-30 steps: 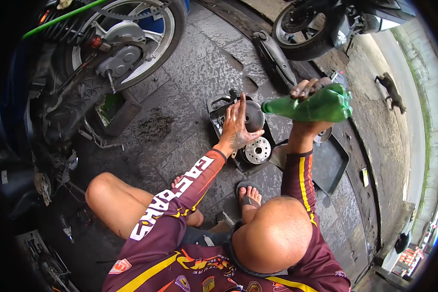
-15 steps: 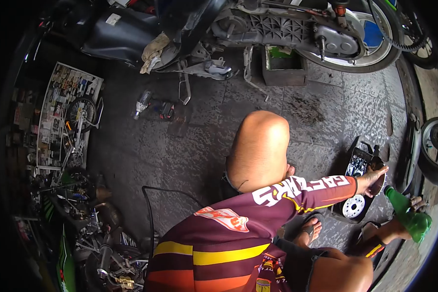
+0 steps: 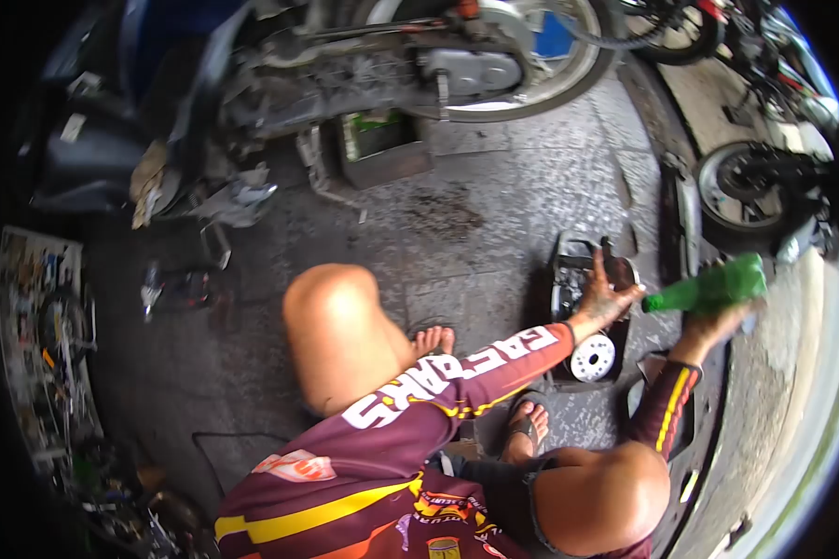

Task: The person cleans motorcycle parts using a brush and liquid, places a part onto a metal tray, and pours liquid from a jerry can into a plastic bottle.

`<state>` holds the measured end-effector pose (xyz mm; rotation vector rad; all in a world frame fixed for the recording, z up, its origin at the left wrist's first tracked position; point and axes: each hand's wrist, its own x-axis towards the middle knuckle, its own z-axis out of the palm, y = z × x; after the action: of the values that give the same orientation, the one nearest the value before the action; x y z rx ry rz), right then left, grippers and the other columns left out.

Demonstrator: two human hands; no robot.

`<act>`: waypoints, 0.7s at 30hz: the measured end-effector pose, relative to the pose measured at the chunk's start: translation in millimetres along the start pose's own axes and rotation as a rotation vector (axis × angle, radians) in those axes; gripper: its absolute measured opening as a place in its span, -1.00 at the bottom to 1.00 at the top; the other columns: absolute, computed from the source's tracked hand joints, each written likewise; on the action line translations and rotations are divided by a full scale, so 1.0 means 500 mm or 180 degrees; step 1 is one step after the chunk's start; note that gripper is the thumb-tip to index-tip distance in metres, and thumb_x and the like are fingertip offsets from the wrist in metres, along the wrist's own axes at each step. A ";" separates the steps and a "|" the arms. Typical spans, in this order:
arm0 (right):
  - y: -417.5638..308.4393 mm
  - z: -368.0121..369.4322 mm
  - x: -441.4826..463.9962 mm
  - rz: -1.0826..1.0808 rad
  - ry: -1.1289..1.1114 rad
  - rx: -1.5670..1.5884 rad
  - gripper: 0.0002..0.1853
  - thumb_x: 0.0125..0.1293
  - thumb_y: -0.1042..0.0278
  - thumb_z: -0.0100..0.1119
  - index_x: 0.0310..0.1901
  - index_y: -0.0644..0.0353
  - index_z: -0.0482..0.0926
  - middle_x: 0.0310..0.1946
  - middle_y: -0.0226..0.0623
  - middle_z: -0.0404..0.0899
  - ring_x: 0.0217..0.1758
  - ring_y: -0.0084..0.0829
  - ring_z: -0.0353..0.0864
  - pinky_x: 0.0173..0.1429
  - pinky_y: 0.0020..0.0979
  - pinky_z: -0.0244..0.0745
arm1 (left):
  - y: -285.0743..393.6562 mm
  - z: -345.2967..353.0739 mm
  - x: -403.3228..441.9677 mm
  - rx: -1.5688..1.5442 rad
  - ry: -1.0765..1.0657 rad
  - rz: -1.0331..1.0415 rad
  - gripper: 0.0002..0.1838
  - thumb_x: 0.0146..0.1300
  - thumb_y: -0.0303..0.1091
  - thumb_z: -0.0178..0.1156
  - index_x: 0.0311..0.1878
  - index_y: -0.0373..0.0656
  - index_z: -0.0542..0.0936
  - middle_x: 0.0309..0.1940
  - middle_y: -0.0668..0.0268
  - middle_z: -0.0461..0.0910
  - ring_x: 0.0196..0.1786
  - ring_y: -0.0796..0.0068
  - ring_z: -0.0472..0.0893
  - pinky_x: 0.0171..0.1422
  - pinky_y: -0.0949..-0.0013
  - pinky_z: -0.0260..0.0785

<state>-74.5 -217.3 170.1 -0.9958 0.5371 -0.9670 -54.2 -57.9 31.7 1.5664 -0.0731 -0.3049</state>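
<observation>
My left hand [image 3: 606, 300] grips a dark, round metal part [image 3: 623, 274], its thumb and one finger stretched along the edge. Beneath it lies a black tray [image 3: 615, 373] with metal parts in it, among them a pale disc with a ring of holes [image 3: 593, 357]. In my right hand [image 3: 716, 326] is a green plastic bottle [image 3: 718, 286], tilted on its side. The bottle's neck points at the round part, close to my left thumb. Whether liquid leaves the bottle I cannot make out.
A partly dismantled scooter [image 3: 345, 84] with its rear wheel [image 3: 569, 93] stands across the top. An open box [image 3: 382, 163] sits beneath it. A power drill [image 3: 152, 289] lies on the floor at left. Another motorcycle wheel [image 3: 741, 191] stands at right.
The camera view has swung right, shifting the scene leftward. My right hand has raised the green bottle and brought its neck towards the round part. My left hand still holds that part.
</observation>
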 end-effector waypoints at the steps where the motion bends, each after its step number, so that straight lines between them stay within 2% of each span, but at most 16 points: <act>1: 0.000 0.021 -0.003 0.0344 0.0220 0.0031 -0.16 0.42 -0.56 -0.33 0.28 0.04 0.51 0.02 -0.26 0.66 -0.02 -0.24 0.66 0.16 -0.11 0.56 | 0.001 -0.013 -0.005 -0.0206 -0.0290 -0.0461 0.46 -0.07 0.13 0.58 0.60 -0.29 -0.28 0.40 -0.36 0.17 0.43 -0.20 0.34 0.46 0.03 0.28; 2: 0.020 0.014 0.019 0.0418 0.0073 0.0122 -0.15 0.41 -0.58 -0.31 0.25 0.04 0.53 -0.03 -0.28 0.67 -0.09 -0.26 0.65 0.10 -0.16 0.57 | -0.004 -0.021 -0.007 -0.0230 -0.0408 -0.0524 0.45 -0.04 0.10 0.59 0.60 -0.29 -0.29 0.40 -0.30 0.19 0.45 -0.12 0.30 0.50 0.06 0.22; 3: 0.045 0.010 0.040 0.0384 0.0044 -0.0237 -0.15 0.38 -0.60 -0.29 0.21 0.03 0.56 -0.09 -0.30 0.66 -0.16 -0.30 0.64 0.00 -0.19 0.59 | -0.008 -0.024 -0.008 -0.0255 -0.0507 -0.0587 0.44 -0.01 0.07 0.59 0.61 -0.29 -0.30 0.40 -0.25 0.21 0.47 -0.05 0.27 0.53 0.10 0.15; 5: 0.028 0.079 0.022 0.0613 -0.0093 -0.0883 -0.12 0.37 -0.62 -0.29 0.05 0.13 0.62 -0.30 -0.31 0.66 -0.25 -0.35 0.66 -0.13 -0.27 0.62 | 0.057 -0.062 -0.026 0.0183 -0.0748 -0.0434 0.46 -0.06 0.06 0.62 0.62 -0.24 -0.29 0.39 -0.20 0.24 0.46 -0.02 0.27 0.51 0.06 0.14; 6: 0.062 0.062 0.075 0.0746 -0.0158 -0.1485 -0.11 0.40 -0.60 -0.32 0.02 0.19 0.64 -0.33 -0.28 0.67 -0.26 -0.40 0.66 -0.12 -0.33 0.60 | 0.050 -0.062 -0.030 0.0707 -0.0614 0.0180 0.47 -0.08 0.04 0.62 0.63 -0.21 -0.29 0.41 -0.19 0.23 0.46 -0.05 0.26 0.52 0.01 0.12; 7: 0.062 0.085 0.079 0.0446 -0.0211 -0.2397 -0.08 0.44 -0.57 -0.36 0.02 0.25 0.66 -0.27 -0.24 0.69 -0.22 -0.41 0.65 -0.02 -0.35 0.54 | 0.041 -0.061 -0.031 0.1218 -0.0417 0.0813 0.48 -0.10 0.03 0.63 0.63 -0.18 -0.29 0.44 -0.19 0.21 0.46 -0.08 0.26 0.52 -0.03 0.09; 8: 0.106 0.068 0.123 -0.0012 -0.0594 -0.2929 -0.05 0.48 -0.53 -0.38 0.04 0.37 0.65 -0.18 -0.15 0.71 -0.13 -0.35 0.64 0.12 -0.33 0.47 | 0.043 -0.064 -0.032 0.1377 -0.0458 0.0987 0.49 -0.12 0.02 0.63 0.63 -0.18 -0.30 0.46 -0.18 0.18 0.47 -0.11 0.24 0.54 -0.07 0.04; 9: 0.105 0.080 0.126 -0.0137 -0.0927 -0.3432 -0.07 0.51 -0.47 -0.41 0.12 0.41 0.59 -0.09 0.04 0.69 -0.01 -0.17 0.65 0.22 -0.27 0.41 | 0.046 -0.067 -0.033 0.1548 -0.0476 0.1160 0.49 -0.13 0.00 0.63 0.63 -0.18 -0.30 0.49 -0.17 0.16 0.47 -0.13 0.22 0.55 -0.10 -0.01; 10: 0.084 0.100 0.114 -0.0156 -0.1328 -0.4086 -0.12 0.53 -0.42 -0.40 0.24 0.37 0.50 0.02 0.26 0.63 0.12 0.05 0.64 0.26 -0.21 0.40 | 0.045 -0.067 -0.034 0.1611 -0.0543 0.1221 0.47 -0.12 0.00 0.61 0.63 -0.20 -0.30 0.52 -0.17 0.12 0.50 -0.13 0.19 0.57 -0.10 -0.07; 11: 0.101 0.094 0.128 -0.0177 -0.1632 -0.4459 -0.15 0.52 -0.42 -0.38 0.22 0.31 0.52 0.04 0.35 0.59 0.19 0.18 0.57 0.27 -0.11 0.41 | 0.045 -0.068 -0.033 0.1813 -0.0562 0.1296 0.46 -0.11 0.00 0.59 0.63 -0.23 -0.27 0.49 -0.16 0.17 0.48 -0.12 0.21 0.57 -0.10 -0.05; 13: 0.110 0.091 0.128 -0.0064 -0.2170 -0.5543 -0.06 0.39 -0.58 -0.33 0.12 0.28 0.61 -0.01 0.28 0.64 0.18 0.19 0.60 0.27 0.02 0.45 | 0.042 -0.066 -0.036 0.1885 -0.0640 0.1233 0.44 -0.10 -0.01 0.58 0.63 -0.24 -0.26 0.45 -0.15 0.21 0.46 -0.11 0.23 0.56 -0.10 -0.03; 15: 0.105 0.079 0.115 0.0072 -0.2581 -0.6222 -0.04 0.35 -0.62 -0.31 0.07 0.28 0.63 -0.06 0.24 0.67 0.09 0.15 0.67 0.22 0.03 0.51 | 0.039 -0.065 -0.038 0.2089 -0.0635 0.1311 0.42 -0.09 -0.03 0.58 0.63 -0.24 -0.24 0.41 -0.16 0.26 0.42 -0.08 0.26 0.54 -0.08 0.02; 17: 0.146 0.026 0.132 -0.0037 -0.2921 -0.6726 -0.03 0.34 -0.63 -0.29 0.02 0.27 0.69 -0.08 0.11 0.71 0.04 0.03 0.72 0.16 -0.03 0.57 | 0.037 -0.065 -0.042 0.2250 -0.0664 0.1316 0.41 -0.09 -0.05 0.58 0.63 -0.24 -0.23 0.39 -0.16 0.28 0.41 -0.10 0.27 0.53 -0.07 0.05; 19: 0.159 -0.003 0.134 0.0301 -0.3317 -0.7205 -0.06 0.34 -0.63 -0.26 -0.01 0.21 0.73 -0.05 -0.01 0.73 0.06 -0.08 0.73 0.14 -0.11 0.59 | 0.040 -0.065 -0.045 0.2361 -0.0666 0.1301 0.41 -0.11 -0.05 0.59 0.64 -0.20 -0.20 0.37 -0.14 0.29 0.39 -0.14 0.26 0.50 -0.10 0.10; 20: 0.170 -0.020 0.131 0.0255 -0.3327 -0.7439 -0.09 0.33 -0.63 -0.23 -0.02 0.15 0.76 -0.03 -0.12 0.75 0.09 -0.17 0.73 0.13 -0.17 0.59 | 0.040 -0.064 -0.047 0.2426 -0.0701 0.1238 0.41 -0.12 -0.05 0.59 0.64 -0.17 -0.20 0.37 -0.13 0.29 0.39 -0.14 0.27 0.49 -0.11 0.12; 21: 0.183 -0.037 0.136 0.0463 -0.3583 -0.7660 -0.11 0.36 -0.59 -0.24 0.05 0.14 0.73 0.02 -0.17 0.74 0.14 -0.18 0.71 0.17 -0.10 0.58 | 0.040 -0.063 -0.049 0.2491 -0.0722 0.1178 0.41 -0.12 -0.05 0.60 0.65 -0.15 -0.20 0.37 -0.12 0.29 0.38 -0.14 0.27 0.48 -0.13 0.13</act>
<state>-16.0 -266.5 83.3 -3.0949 0.5591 1.1253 -67.4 -21.8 54.9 2.2338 -0.7227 -0.1610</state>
